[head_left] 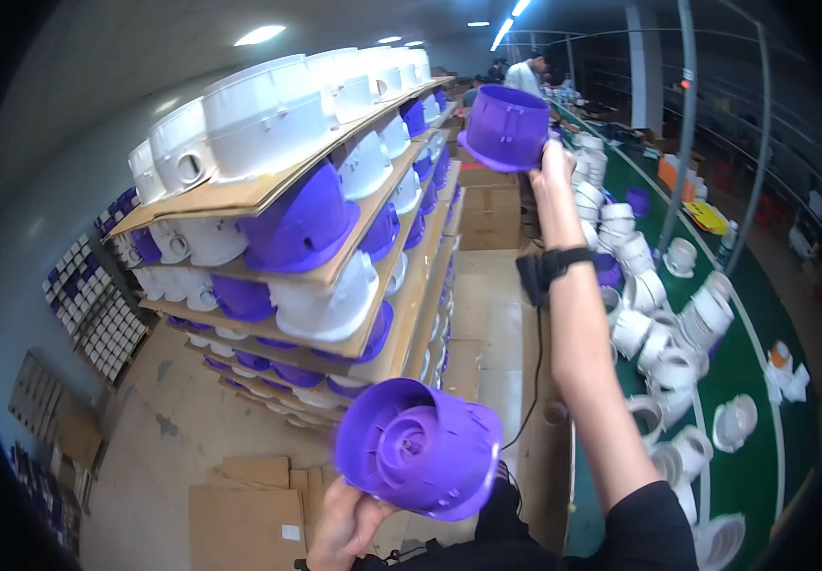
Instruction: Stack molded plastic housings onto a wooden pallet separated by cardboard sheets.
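Head view showed the left hand (pixel 349 523) gripping a purple plastic housing (pixel 420 447) low, the right hand (pixel 552 157) holding another purple housing (pixel 506 126) high beside the stacked cardboard layers (pixel 373 247); a bump could have toppled them.

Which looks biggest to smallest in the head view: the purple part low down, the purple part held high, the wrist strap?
1. Lower purple part, though it is nearest the camera.
2. Raised purple part, apparently the same kind, only farther off.
3. Black wrist strap.
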The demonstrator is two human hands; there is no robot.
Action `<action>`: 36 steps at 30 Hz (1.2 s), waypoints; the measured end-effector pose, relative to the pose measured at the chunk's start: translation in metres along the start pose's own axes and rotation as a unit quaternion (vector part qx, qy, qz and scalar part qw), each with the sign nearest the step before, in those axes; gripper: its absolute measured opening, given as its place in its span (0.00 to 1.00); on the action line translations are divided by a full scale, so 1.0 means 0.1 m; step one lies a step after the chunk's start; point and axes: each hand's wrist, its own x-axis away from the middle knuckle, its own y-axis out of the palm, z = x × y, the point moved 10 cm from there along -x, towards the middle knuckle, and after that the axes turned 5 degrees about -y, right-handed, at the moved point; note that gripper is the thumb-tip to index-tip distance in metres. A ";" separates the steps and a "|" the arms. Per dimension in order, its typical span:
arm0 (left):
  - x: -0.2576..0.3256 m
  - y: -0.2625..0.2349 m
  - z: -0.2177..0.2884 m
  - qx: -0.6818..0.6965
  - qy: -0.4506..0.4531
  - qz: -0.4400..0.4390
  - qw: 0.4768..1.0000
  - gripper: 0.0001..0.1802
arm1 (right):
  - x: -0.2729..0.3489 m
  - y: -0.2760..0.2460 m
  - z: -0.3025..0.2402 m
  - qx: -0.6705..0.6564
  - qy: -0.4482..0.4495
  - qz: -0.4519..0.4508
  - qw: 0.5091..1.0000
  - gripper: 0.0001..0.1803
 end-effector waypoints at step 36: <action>-3.48 0.68 0.43 0.071 0.139 0.246 0.957 0.13 | -3.16 2.98 4.02 0.438 -0.029 -0.346 0.829 0.19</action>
